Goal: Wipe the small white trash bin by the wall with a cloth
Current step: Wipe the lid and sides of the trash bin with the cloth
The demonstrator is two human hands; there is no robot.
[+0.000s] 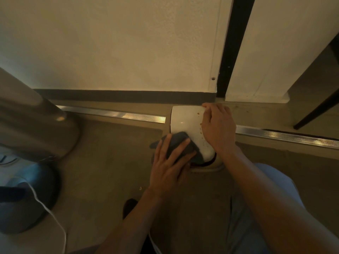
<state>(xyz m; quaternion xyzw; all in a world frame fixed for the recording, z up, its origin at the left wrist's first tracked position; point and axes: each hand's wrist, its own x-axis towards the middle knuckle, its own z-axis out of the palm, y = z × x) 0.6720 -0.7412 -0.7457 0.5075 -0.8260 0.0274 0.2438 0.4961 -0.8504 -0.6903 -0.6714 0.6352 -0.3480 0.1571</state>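
Two hands on white bin (185, 123) at 12 o'clock by wall | left hand (169, 162) flat, pressing grey cloth (180, 146) | right hand (218, 125) steadying bin, fingers relaxed | brown spots (200, 128) remain — wiping mid-way

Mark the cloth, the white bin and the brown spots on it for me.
cloth (180, 143), head view, its middle between the fingers.
white bin (185, 120), head view, bare lid surface.
brown spots (200, 133), head view, one spot beside the right hand.
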